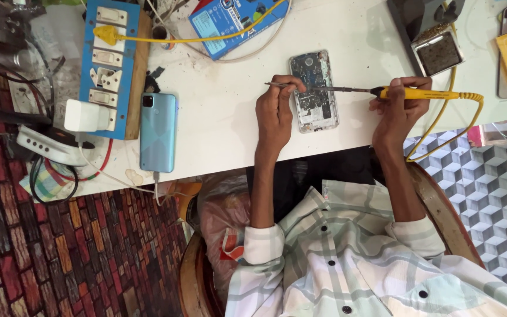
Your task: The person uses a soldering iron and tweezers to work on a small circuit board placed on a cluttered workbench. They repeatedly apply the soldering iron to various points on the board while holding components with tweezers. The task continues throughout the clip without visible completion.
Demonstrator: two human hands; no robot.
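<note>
head view shows the left hand (276,111) pinching tweezers (283,86) over an opened phone (314,94) on the white desk (230,111). right hand (399,105) fingers clench a yellow soldering iron (418,93), its tip above the phone.

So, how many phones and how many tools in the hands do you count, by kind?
Phones: 2, opened phone and light blue phone
Tools in hand: 2, yellow soldering iron in right hand, thin metal tool in left hand
Total: 4
</note>
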